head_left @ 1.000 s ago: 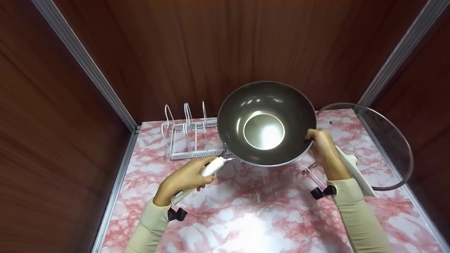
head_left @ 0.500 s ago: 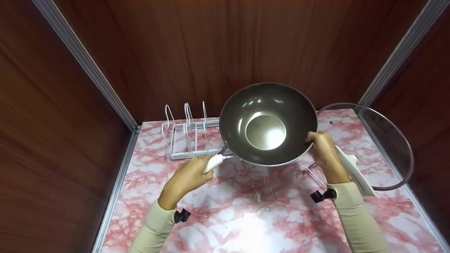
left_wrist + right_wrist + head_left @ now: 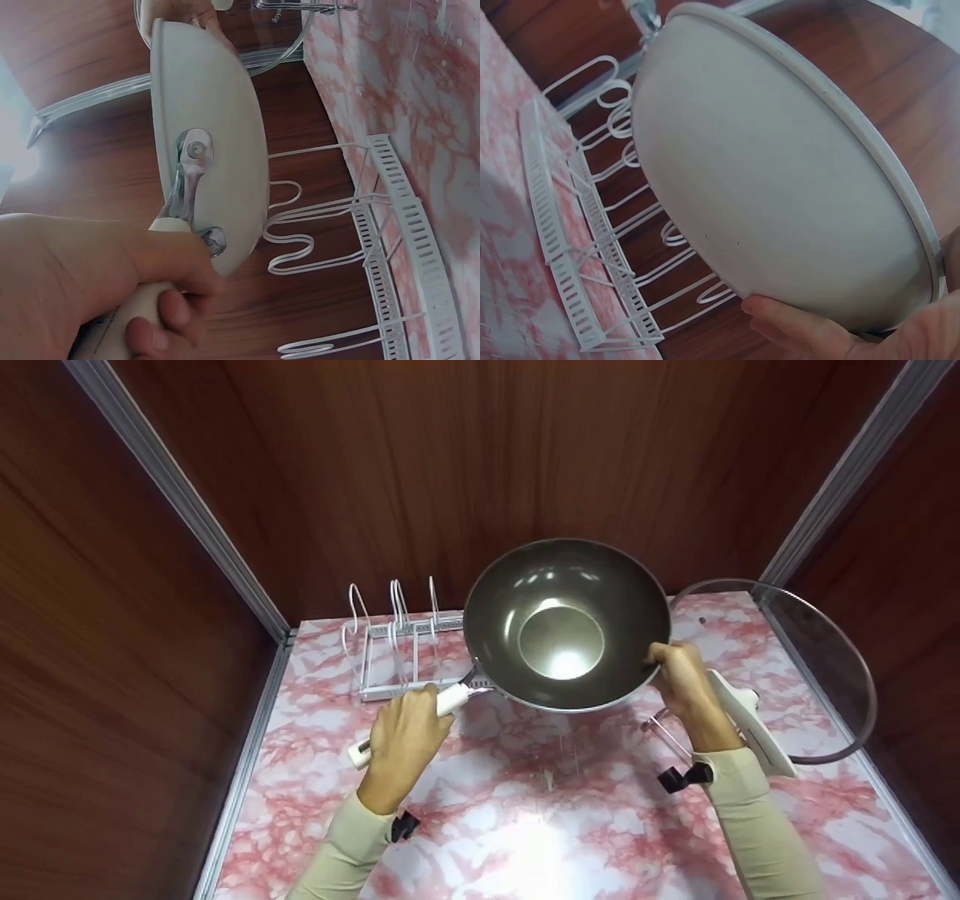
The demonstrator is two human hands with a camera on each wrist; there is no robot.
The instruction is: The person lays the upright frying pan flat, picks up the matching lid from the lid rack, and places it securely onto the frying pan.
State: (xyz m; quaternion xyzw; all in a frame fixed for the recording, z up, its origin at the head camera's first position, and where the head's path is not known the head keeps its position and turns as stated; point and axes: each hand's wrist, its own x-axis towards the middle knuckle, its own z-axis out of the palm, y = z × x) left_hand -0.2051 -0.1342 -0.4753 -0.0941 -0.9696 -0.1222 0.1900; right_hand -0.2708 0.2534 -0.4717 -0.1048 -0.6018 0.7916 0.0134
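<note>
A wok [image 3: 559, 622], dark inside and cream outside, is held up above the table with its inside tilted toward the head camera. My left hand [image 3: 409, 731] grips its white handle [image 3: 452, 700] from above, and the left wrist view shows the fingers curled round it. On the opposite side my right hand [image 3: 682, 679] pinches the wok's rim, thumb inside and fingers against the cream outer wall [image 3: 780, 172]. A white wire rack [image 3: 390, 690] stands behind and below the wok, which hides its right part in the head view.
A glass lid [image 3: 817, 660] with a white handle piece [image 3: 750, 720] stands on edge at the right, partly behind my right forearm. Brown wood-grain walls [image 3: 495, 450] enclose the pink marbled table [image 3: 555, 832] at the back and both sides.
My left hand has shifted its hold on the handle, turning from a looser grasp beneath to a grip over the top. The wok and right hand have barely moved.
</note>
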